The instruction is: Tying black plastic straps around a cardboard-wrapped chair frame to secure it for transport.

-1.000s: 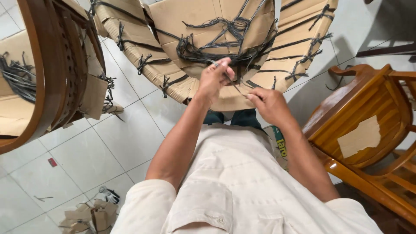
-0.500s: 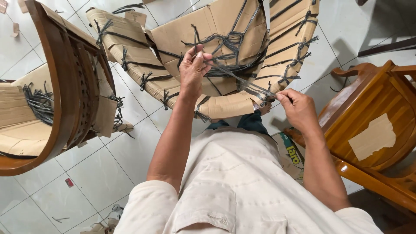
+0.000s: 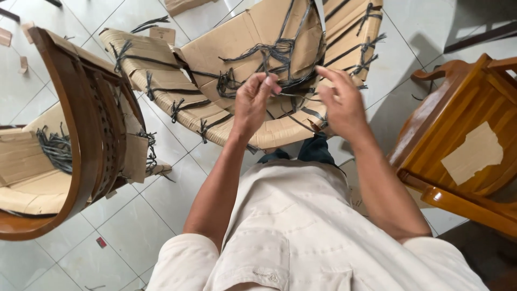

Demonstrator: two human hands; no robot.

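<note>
My left hand (image 3: 257,102) is closed, pinching a dark plastic strap (image 3: 280,54) over the cardboard-wrapped chair part (image 3: 237,48) lying against my knees. My right hand (image 3: 342,102) is half open beside it, fingers spread near the tangle, gripping nothing that I can confirm.

A cardboard-wrapped chair piece (image 3: 242,48) lies on the tiled floor (image 3: 134,226) straight ahead of the person, with plastic straps (image 3: 280,54) knotted across its top — the left hand (image 3: 256,99) and the right hand (image 3: 342,99) are raised side by side just above it, fingers among the loose strap ends. To the left stands a wooden chair frame (image 3: 81,134) with cardboard padding (image 3: 24,161) inside it; to the right, well apart from the wrapped piece, stands a wooden chair (image 3: 458,156) with a cardboard scrap (image 3: 476,153) lying on its slats. Small cardboard bits (image 3: 11,37) lie on the floor at far left.
</note>
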